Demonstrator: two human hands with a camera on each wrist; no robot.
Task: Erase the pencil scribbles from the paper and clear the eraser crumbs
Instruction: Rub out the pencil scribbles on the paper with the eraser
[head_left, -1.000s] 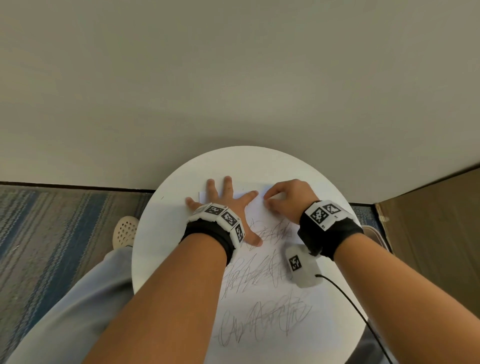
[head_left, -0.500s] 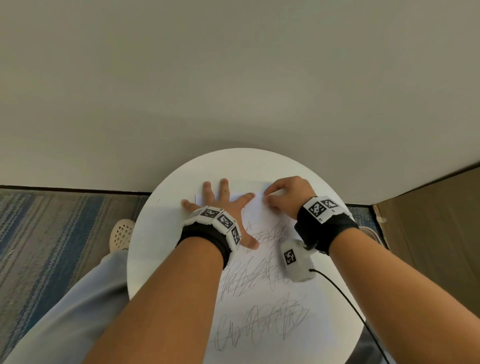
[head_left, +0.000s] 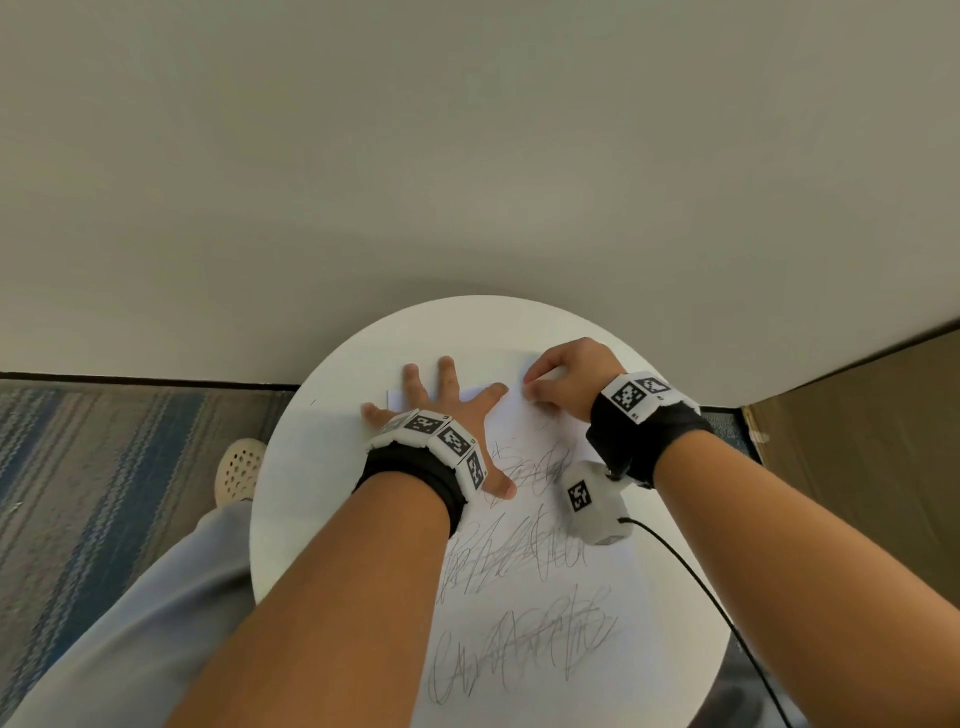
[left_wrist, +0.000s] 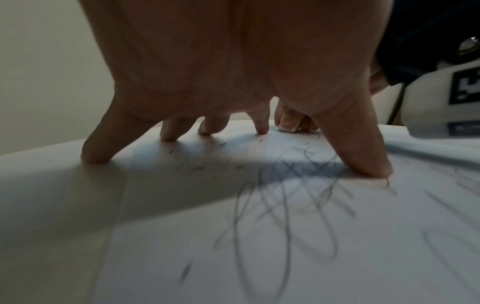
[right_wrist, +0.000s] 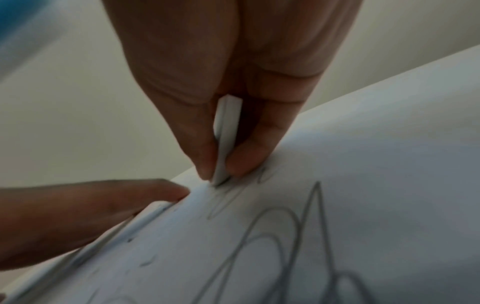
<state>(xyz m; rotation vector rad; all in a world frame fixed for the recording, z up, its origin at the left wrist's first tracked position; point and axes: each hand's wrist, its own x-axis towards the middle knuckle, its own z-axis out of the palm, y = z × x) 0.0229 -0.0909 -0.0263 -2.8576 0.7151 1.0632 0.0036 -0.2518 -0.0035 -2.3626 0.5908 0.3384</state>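
Left hand (head_left: 441, 415) splayed flat on paper (head_left: 524, 613), wide grip holding nothing, right hand (head_left: 566, 382) pinching eraser (right_wrist: 225, 139) onto scribbles (head_left: 519, 556), round desk (head_left: 306, 478)

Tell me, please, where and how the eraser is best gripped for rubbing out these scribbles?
Pinch the eraser by its two broad flat faces, from above, as the right hand does: it is a thin slab standing on its narrow edge on the paper.

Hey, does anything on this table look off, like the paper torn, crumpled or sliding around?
Nothing stands out. The paper lies flat on the round table, pinned by the spread left hand. Only small eraser crumbs lie loose near its fingers.
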